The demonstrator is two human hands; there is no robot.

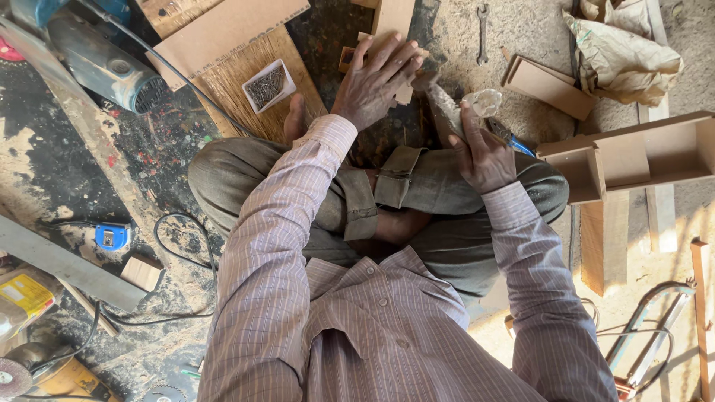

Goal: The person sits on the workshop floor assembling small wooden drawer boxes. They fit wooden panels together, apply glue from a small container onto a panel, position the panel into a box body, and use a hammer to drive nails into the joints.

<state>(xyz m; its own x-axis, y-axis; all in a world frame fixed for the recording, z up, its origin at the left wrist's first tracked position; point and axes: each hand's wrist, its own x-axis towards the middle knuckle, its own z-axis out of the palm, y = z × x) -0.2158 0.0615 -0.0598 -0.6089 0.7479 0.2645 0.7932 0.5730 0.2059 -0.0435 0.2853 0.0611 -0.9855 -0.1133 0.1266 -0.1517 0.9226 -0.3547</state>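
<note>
Two hands are seen, a left hand [376, 78] and a right hand [482, 152]. One small white box of nails [268, 85] is counted, way too many nails inside to be tallied. One wrench [482, 31] is spotted on the floor, plus one blue tape measure [112, 237]. One power saw [89, 56] is visible at the top left. One crumpled paper sack [622, 52] can be made out. One open wooden frame piece [640, 152] is seen to the right, and one little wood block [141, 272] to the left. One grinding disc [11, 376] is counted in the bottom corner. Loose boards are scattered about, not countable for sure.
</note>
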